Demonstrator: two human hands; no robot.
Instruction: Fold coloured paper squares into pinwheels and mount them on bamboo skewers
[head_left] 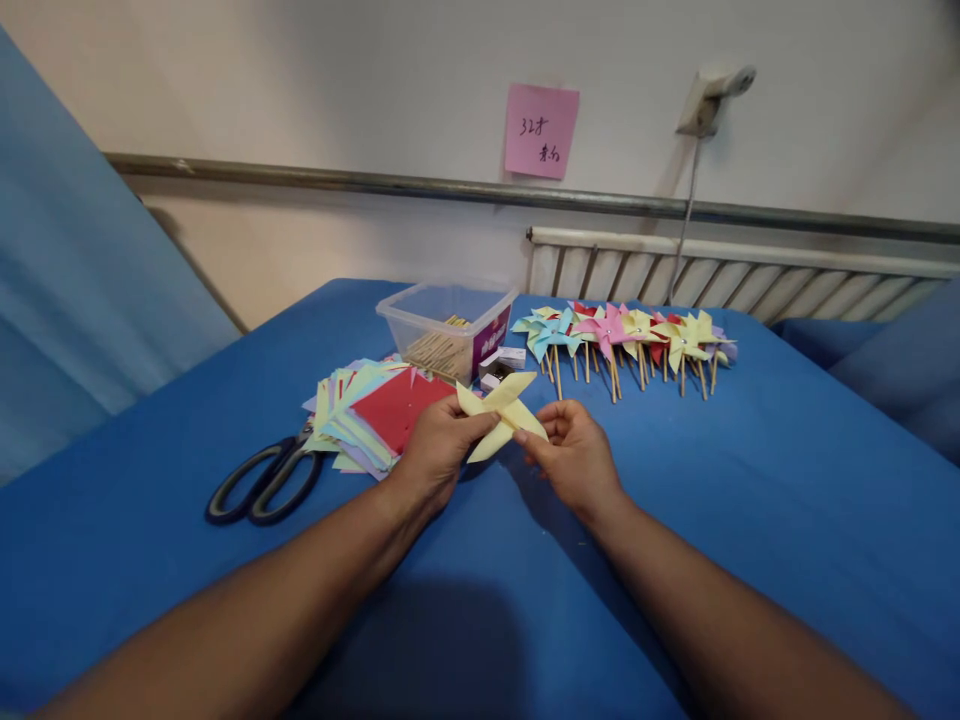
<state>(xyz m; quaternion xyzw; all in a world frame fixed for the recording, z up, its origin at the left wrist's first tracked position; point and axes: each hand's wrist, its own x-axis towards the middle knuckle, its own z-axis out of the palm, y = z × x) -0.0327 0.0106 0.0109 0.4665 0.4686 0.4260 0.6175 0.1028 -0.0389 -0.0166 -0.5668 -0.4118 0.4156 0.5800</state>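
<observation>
My left hand (439, 445) pinches a folded pale yellow paper pinwheel (501, 412) above the blue table (750, 480). My right hand (574, 455) is closed against the pinwheel's right side, its fingers curled at the paper's edge. A stack of cut coloured paper squares (375, 412), red on top, lies just left of my left hand. Black scissors (262, 482) lie further left. Behind the hands runs a row of several finished pinwheels on wooden sticks (626, 340).
A clear plastic box (442, 325) holding wooden sticks stands behind the paper stack, with small boxes (502, 362) beside it. A pink note (540, 130) is stuck on the wall. A radiator (720, 275) runs along the back.
</observation>
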